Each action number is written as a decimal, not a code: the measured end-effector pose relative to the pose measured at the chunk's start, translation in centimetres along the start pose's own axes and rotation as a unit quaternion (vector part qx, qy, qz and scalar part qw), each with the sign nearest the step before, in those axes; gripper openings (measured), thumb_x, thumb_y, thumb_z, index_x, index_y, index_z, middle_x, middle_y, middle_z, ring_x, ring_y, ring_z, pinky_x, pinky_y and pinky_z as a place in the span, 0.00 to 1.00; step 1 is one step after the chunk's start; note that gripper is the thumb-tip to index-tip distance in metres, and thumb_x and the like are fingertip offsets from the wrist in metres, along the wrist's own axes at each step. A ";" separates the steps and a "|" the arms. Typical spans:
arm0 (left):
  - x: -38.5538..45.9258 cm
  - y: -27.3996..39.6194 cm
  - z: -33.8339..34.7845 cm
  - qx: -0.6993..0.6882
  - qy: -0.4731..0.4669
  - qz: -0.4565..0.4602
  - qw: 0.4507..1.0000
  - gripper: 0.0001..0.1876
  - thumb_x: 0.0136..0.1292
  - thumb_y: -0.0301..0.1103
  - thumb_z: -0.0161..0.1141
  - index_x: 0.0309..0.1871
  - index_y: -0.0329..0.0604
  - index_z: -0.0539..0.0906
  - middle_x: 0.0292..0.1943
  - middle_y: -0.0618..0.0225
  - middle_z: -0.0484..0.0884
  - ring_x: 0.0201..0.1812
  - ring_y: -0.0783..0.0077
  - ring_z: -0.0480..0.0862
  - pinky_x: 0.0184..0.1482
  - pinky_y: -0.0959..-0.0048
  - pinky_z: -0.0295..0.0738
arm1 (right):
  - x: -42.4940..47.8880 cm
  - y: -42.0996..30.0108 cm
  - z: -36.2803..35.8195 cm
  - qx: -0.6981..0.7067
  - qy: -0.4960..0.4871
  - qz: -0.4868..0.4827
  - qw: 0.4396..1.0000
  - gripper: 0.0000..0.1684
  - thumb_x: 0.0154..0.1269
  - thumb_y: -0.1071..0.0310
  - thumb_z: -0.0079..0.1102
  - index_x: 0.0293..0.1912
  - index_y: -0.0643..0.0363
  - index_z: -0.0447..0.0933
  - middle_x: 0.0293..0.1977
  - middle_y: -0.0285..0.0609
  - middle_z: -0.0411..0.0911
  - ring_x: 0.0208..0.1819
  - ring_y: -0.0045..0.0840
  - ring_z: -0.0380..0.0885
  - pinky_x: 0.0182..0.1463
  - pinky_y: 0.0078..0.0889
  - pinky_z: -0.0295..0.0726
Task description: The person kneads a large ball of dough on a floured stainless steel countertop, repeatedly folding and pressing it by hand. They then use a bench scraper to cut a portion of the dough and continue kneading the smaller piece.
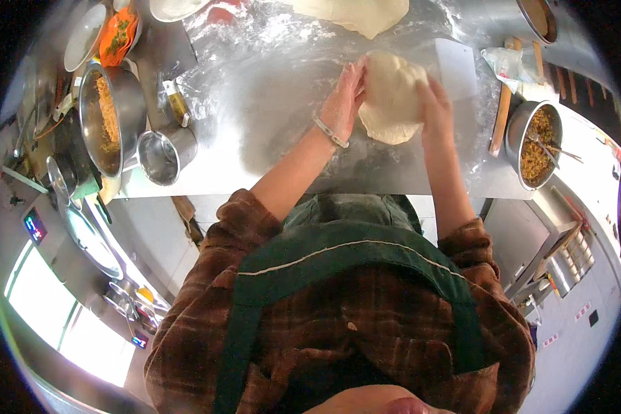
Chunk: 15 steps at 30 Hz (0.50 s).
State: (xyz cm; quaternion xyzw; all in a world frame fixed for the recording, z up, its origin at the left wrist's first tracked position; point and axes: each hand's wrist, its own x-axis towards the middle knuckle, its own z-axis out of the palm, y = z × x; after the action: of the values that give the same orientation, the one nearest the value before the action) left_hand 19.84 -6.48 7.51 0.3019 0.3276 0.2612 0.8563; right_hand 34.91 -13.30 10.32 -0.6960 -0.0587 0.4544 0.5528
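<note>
A pale lump of dough is between my two hands, just above or on the floured metal worktop; I cannot tell whether it is lifted. My left hand, with a bracelet at the wrist, presses its extended fingers along the dough's left side. On the opposite side my right hand grips the dough's edge, slightly blurred, its thumb partly hidden. A larger, flat sheet of dough lies at the far edge of the view. To the right of the lump is a white flat scraper or board.
At left stand a deep steel bowl with shredded orange food, a steel pot and a yellow-handled tool. At right are a wooden rolling pin, a plastic bag and a steel bowl of chopped filling with utensils.
</note>
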 end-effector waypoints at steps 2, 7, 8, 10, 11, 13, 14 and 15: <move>-0.7 2.3 2.0 -0.032 -0.035 0.018 0.999 0.32 0.69 0.55 0.35 0.68 0.44 0.55 0.67 0.64 0.56 0.66 0.70 0.57 0.65 0.70 0.54 | -0.2 -1.1 0.1 0.026 -0.006 -0.036 0.999 0.24 0.60 0.67 0.56 0.55 0.65 0.69 0.47 0.39 0.75 0.49 0.21 0.71 0.54 0.23 0.68; -0.1 4.1 2.8 0.059 -0.029 0.103 0.993 0.31 0.67 0.55 0.39 0.65 0.40 0.62 0.63 0.65 0.65 0.63 0.68 0.64 0.64 0.69 0.55 | -1.7 -5.7 1.2 0.018 -0.043 -0.170 0.984 0.19 0.60 0.71 0.55 0.51 0.65 0.73 0.46 0.40 0.76 0.48 0.21 0.73 0.53 0.24 0.70; 0.2 3.9 1.6 0.114 -0.002 0.074 0.991 0.30 0.68 0.54 0.39 0.64 0.40 0.64 0.61 0.65 0.67 0.61 0.68 0.66 0.63 0.70 0.57 | -1.1 -4.8 1.0 -0.027 -0.055 -0.196 0.979 0.16 0.61 0.70 0.55 0.49 0.62 0.75 0.45 0.37 0.77 0.48 0.19 0.72 0.52 0.25 0.71; 0.4 3.0 -1.9 0.224 0.047 0.015 0.973 0.27 0.68 0.52 0.40 0.62 0.41 0.67 0.58 0.65 0.71 0.57 0.67 0.71 0.60 0.72 0.61 | -0.2 -1.8 0.5 -0.213 -0.105 -0.232 0.943 0.15 0.61 0.70 0.54 0.48 0.60 0.76 0.44 0.36 0.77 0.49 0.20 0.72 0.52 0.26 0.70; -0.2 2.5 -3.2 0.237 0.073 0.023 0.969 0.26 0.68 0.51 0.41 0.61 0.41 0.68 0.57 0.65 0.72 0.56 0.68 0.72 0.60 0.72 0.62 | 0.0 -0.5 0.2 -0.304 -0.128 -0.245 0.912 0.14 0.61 0.70 0.54 0.48 0.59 0.76 0.44 0.35 0.77 0.49 0.20 0.72 0.52 0.26 0.70; -1.6 2.2 -5.6 0.259 0.133 0.043 0.956 0.25 0.68 0.50 0.41 0.59 0.41 0.70 0.56 0.65 0.73 0.55 0.69 0.73 0.58 0.72 0.64 | 0.6 0.2 -0.4 -0.421 -0.115 -0.387 0.813 0.14 0.62 0.68 0.53 0.47 0.58 0.76 0.47 0.38 0.76 0.50 0.28 0.72 0.55 0.29 0.68; -1.8 2.2 -6.6 0.240 0.152 0.044 0.958 0.25 0.68 0.50 0.42 0.59 0.41 0.70 0.56 0.65 0.73 0.55 0.69 0.73 0.58 0.71 0.64 | 1.2 0.1 -0.6 -0.428 -0.064 -0.422 0.796 0.15 0.62 0.67 0.52 0.48 0.58 0.75 0.47 0.39 0.75 0.51 0.30 0.71 0.55 0.30 0.68; -2.5 2.3 -7.4 0.221 0.175 0.042 0.958 0.25 0.68 0.50 0.42 0.58 0.41 0.71 0.56 0.65 0.73 0.55 0.70 0.73 0.57 0.71 0.64 | 1.8 0.3 -1.0 -0.433 -0.016 -0.453 0.779 0.15 0.62 0.67 0.52 0.48 0.59 0.75 0.48 0.41 0.75 0.51 0.32 0.71 0.56 0.31 0.67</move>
State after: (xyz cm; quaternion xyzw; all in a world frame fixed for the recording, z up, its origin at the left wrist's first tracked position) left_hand 12.31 -3.96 5.60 0.4466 0.5089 0.2672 0.6856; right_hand 36.48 -13.09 9.03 -0.7477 -0.5670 0.0891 0.3339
